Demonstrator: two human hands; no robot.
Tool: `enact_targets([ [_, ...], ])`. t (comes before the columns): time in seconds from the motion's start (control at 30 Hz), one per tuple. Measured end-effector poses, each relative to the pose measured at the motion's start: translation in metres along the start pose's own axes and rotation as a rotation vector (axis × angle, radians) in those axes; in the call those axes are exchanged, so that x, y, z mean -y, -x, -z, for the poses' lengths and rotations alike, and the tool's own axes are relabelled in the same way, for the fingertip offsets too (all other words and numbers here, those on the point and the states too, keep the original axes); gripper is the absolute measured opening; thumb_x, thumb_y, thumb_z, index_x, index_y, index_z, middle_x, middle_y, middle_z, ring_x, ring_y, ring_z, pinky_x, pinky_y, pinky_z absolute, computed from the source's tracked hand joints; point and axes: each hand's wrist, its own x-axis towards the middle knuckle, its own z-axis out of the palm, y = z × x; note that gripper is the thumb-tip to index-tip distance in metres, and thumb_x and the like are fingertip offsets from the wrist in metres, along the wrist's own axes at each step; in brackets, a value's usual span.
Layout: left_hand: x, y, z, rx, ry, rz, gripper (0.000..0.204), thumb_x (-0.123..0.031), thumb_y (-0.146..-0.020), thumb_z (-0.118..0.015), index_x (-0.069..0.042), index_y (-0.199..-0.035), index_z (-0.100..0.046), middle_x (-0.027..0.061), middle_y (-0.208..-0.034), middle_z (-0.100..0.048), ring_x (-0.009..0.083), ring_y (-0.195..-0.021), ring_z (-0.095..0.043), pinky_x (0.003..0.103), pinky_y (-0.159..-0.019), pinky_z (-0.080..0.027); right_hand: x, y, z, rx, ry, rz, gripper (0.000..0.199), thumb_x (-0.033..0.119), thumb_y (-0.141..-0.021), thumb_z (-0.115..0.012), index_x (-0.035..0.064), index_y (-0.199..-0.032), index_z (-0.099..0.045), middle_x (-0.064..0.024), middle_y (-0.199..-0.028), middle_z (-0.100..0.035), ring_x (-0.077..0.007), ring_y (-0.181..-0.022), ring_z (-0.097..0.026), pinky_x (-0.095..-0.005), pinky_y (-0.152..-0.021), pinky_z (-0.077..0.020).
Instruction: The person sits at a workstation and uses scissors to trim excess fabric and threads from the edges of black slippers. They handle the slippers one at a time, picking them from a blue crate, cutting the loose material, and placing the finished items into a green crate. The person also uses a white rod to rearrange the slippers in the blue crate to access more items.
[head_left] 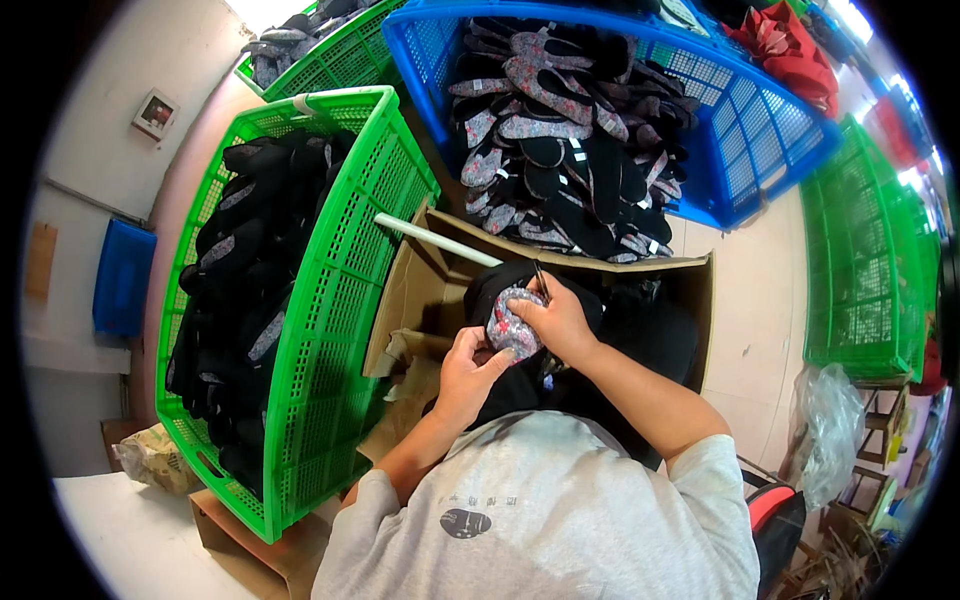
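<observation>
Between both hands, above a dark heap, is a grey floral slipper with red flecks. My left hand grips its near left edge, thumb on the patterned cloth. My right hand pinches its right side, thumb pressed on top. A thin dark tool, perhaps small snips, pokes up from the right hand; its kind is not clear. Beneath my hands stands an open cardboard box with black material inside. Ahead, a blue crate holds a pile of similar floral slippers with black soles.
At my left stands a tall green crate full of black slippers. A white pole leans over the box's far left edge. Another green crate and a clear plastic bag are on the right. A red bundle lies at the far right.
</observation>
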Motion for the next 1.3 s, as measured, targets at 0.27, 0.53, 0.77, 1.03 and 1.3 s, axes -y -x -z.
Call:
enact_targets([
  [0.27,-0.008,0.0,0.005,-0.019,0.024,0.008,0.019,-0.004,-0.089,-0.07,0.0,-0.103,-0.057,0.0031,-0.094,-0.065,0.0089,-0.085,-0.061,0.024,-0.079,-0.05,0.007,-0.014,-0.003,0.093,-0.145,-0.187,0.025,0.016,-0.082,-0.077,0.0051,-0.091,-0.056,-0.0014,-0.08,-0.059,-0.0093,-0.071,-0.055,-0.0261,-0.064,-0.0457],
  [0.53,-0.002,0.004,0.0,-0.066,0.128,0.021,0.012,-0.003,-0.091,-0.066,-0.002,-0.1,-0.058,0.0008,-0.092,-0.063,0.0054,-0.082,-0.057,0.022,-0.077,-0.046,0.01,-0.016,-0.002,0.108,-0.169,-0.242,0.022,0.012,-0.083,-0.076,0.0054,-0.091,-0.056,-0.0009,-0.078,-0.058,-0.0093,-0.069,-0.054,-0.0256,-0.063,-0.0444],
  [0.77,-0.013,0.019,-0.006,-0.075,-0.245,-0.009,0.025,-0.003,-0.088,-0.07,0.001,-0.109,-0.057,0.0032,-0.096,-0.065,0.0079,-0.083,-0.061,0.024,-0.081,-0.051,-0.004,-0.011,-0.011,0.013,-0.204,-0.153,0.023,0.014,-0.081,-0.075,0.0051,-0.086,-0.054,-0.001,-0.075,-0.056,-0.0093,-0.067,-0.052,-0.0276,-0.061,-0.0441],
  [1.03,-0.031,0.011,-0.02,-0.245,-0.803,-0.398,0.026,-0.002,-0.074,-0.074,0.001,-0.097,-0.063,0.0064,-0.074,-0.056,0.0143,-0.058,-0.053,0.028,-0.057,-0.046,-0.006,0.005,-0.03,-0.22,-0.039,0.017,0.025,0.015,-0.085,-0.071,0.0014,-0.083,-0.05,-0.0092,-0.066,-0.053,-0.0161,-0.061,-0.05,-0.0348,-0.058,-0.0439],
  [1.3,-0.035,-0.006,-0.031,-0.221,-0.91,-0.616,0.026,0.002,-0.067,-0.066,-0.003,-0.09,-0.056,0.0143,-0.081,-0.054,0.0369,-0.079,-0.055,0.045,-0.071,-0.045,-0.01,0.01,-0.038,-0.367,0.042,0.208,0.027,0.018,-0.089,-0.071,0.0016,-0.087,-0.049,-0.0125,-0.069,-0.053,-0.0254,-0.06,-0.049,-0.0377,-0.059,-0.0447],
])
